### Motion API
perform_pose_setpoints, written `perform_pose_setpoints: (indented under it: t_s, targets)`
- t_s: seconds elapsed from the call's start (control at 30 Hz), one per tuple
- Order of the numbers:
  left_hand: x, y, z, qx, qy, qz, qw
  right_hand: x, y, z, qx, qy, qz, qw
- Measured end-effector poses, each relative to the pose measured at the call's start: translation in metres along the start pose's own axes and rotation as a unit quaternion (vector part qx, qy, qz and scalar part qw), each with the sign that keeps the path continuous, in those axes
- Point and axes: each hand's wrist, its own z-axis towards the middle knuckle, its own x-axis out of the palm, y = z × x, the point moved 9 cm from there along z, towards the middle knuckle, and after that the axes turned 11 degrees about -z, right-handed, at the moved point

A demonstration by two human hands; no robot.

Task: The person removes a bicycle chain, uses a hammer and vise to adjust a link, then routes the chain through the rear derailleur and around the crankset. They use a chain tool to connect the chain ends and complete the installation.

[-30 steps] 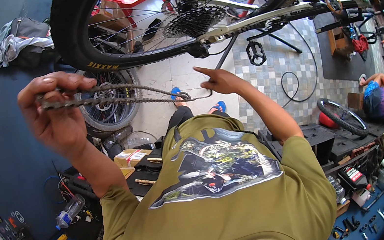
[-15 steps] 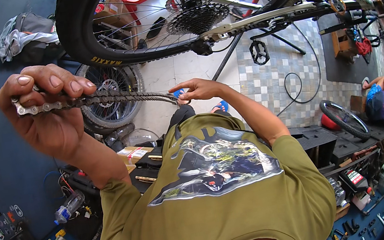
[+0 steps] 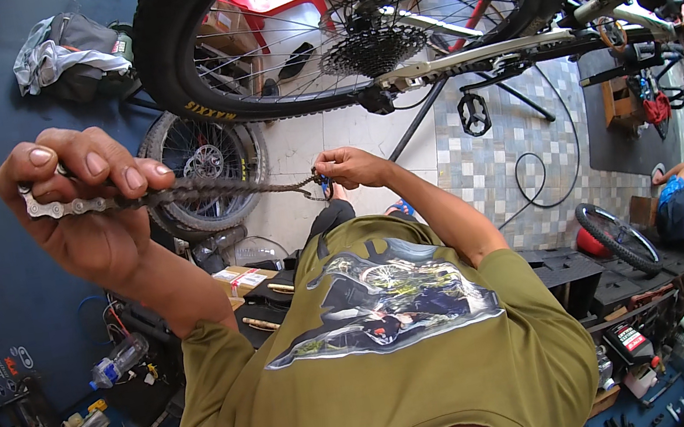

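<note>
Nearest: olive shirt, printed front. Left hand raised, fingers curled over a bicycle chain, clasping it against the palm; a short tail of links bends up at the outer end. The chain spans both hands in front of the body, its doubled runs close together and blurred midway. Right hand: thumb and forefinger appear pinched on the far end, where a strand dips loose beneath; the other fingers fold in.

My judgement: keep the left grasp firm so no run slips, draw the right away gently until the runs lie level, and ease out any twist before comparing links. Light tension should suffice.

Beyond: loose wheel behind the chain. Farther: bicycle's rear wheel with cassette, clear of both hands.
</note>
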Motion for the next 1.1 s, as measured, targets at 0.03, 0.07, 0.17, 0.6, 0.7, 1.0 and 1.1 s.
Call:
perform_pose_setpoints:
  t_s: [0.03,0.07,0.17,0.6,0.7,1.0,1.1]
  targets:
    - [-0.004,-0.004,-0.001,0.001,-0.005,0.004,1.0,-0.003,-0.001,-0.001,-0.011,-0.009,0.025,1.0]
    - [-0.007,-0.009,-0.001,0.004,-0.004,0.004,1.0,-0.006,-0.002,-0.002,-0.022,-0.018,0.051,0.998]
    - [-0.016,-0.021,-0.001,0.012,-0.008,0.014,1.0,-0.032,-0.02,-0.006,-0.037,-0.111,0.158,0.98]
    - [-0.036,-0.04,-0.021,0.068,-0.088,0.266,0.958,-0.056,-0.078,-0.046,0.092,-0.202,0.115,0.968]
    - [-0.042,-0.034,-0.025,0.023,-0.104,0.375,0.921,-0.077,-0.09,-0.068,0.161,-0.271,-0.126,0.941]
    - [-0.12,0.079,-0.09,-0.374,-0.004,0.493,0.786,-0.104,0.005,-0.168,0.26,-0.206,-0.718,0.612]
    - [-0.134,0.125,-0.119,-0.421,0.086,0.481,0.764,-0.1,0.056,-0.188,0.264,-0.218,-0.748,0.569]
